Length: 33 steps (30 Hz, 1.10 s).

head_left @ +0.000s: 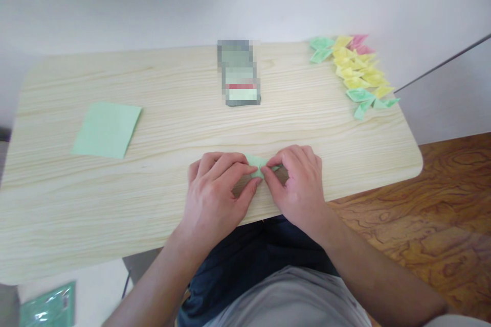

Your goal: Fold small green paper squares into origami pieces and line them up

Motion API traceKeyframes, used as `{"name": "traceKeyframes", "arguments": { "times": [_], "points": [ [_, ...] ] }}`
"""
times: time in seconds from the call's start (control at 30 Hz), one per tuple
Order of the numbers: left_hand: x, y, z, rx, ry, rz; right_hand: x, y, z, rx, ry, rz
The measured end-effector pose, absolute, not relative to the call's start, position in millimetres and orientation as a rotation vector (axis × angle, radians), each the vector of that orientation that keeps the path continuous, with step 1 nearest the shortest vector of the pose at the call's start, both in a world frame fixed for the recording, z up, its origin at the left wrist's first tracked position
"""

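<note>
A small folded piece of green paper [254,161] lies between my hands close to the table's front edge. My left hand [218,186] pinches its left part with thumb and index finger. At its right part, my right hand [298,181] grips with thumb and fingertips pressed together. Much of the paper is covered by my fingers, so its full shape is hidden. Both hands rest low over the wooden table [172,127], their fingertips almost meeting.
Flat green paper squares [107,130] lie on the left. A blurred-out phone-like object [238,74] is at the back middle. Several folded paper pieces in yellow [355,69], pink [360,45] and green [321,50] sit back right. A green packet [49,306] lies below, lower left.
</note>
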<state>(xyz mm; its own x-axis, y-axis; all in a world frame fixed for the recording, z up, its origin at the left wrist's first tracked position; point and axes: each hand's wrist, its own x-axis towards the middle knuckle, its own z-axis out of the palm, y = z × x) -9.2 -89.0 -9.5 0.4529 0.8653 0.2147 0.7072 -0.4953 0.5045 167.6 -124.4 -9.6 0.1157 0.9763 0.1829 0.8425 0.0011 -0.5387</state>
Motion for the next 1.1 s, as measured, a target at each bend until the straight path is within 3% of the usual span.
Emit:
{"name": "traceKeyframes", "arguments": {
  "times": [1.1],
  "points": [
    [-3.5, -93.8, -6.2, 2.402, 1.412, 0.617, 171.3, -131.9, -10.5, -1.86, -1.772, 0.288]
  ]
}}
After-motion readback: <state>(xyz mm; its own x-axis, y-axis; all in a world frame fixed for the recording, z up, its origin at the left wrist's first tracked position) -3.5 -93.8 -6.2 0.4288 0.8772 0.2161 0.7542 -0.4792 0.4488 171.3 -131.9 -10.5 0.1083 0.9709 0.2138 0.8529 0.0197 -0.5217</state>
